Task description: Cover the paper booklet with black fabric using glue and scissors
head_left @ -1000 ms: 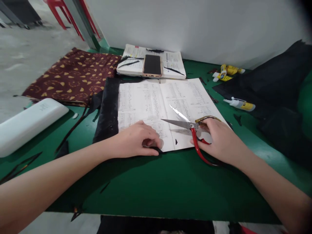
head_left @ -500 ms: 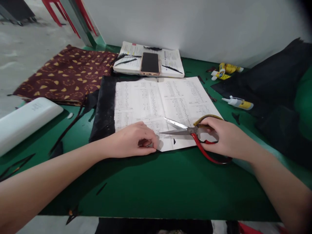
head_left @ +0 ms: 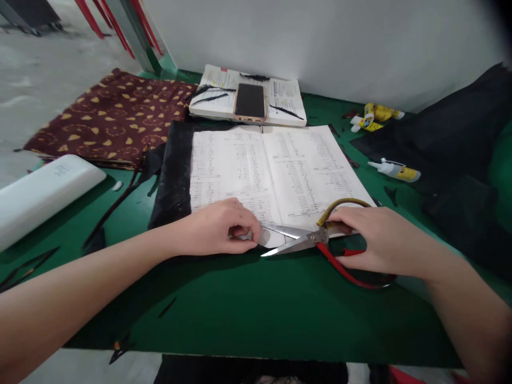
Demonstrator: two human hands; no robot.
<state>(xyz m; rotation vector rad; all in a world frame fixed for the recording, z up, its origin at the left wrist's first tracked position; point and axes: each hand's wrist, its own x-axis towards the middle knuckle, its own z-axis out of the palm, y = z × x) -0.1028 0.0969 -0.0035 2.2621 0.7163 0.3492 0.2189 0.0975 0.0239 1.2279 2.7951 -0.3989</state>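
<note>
Printed paper sheets point(head_left: 296, 170) lie spread over a black cloth point(head_left: 176, 170) on the green table. My left hand point(head_left: 224, 228) rests at the near edge of the sheets, thumb and forefinger pinched there; what lies between them is too small to make out. Scissors point(head_left: 318, 236) with red and yellowish handles are in my right hand point(head_left: 372, 234), fingers through the loops. Their blades are apart, pointing left at the near edge of the paper, one over the paper and the other over the green table, with the tips close to my left fingertips.
Behind the sheets, a phone point(head_left: 250, 101) lies on a thick book point(head_left: 208, 109). Patterned brown fabric point(head_left: 116, 120) and a white case point(head_left: 48, 192) are at left. Glue tubes point(head_left: 372, 120), a glue bottle point(head_left: 396, 169) and black fabric point(head_left: 448, 138) are at right.
The scissors have moved toward the near edge of the paper, with my right hand a little nearer and further right. My left hand keeps its pinch in nearly the same place.
</note>
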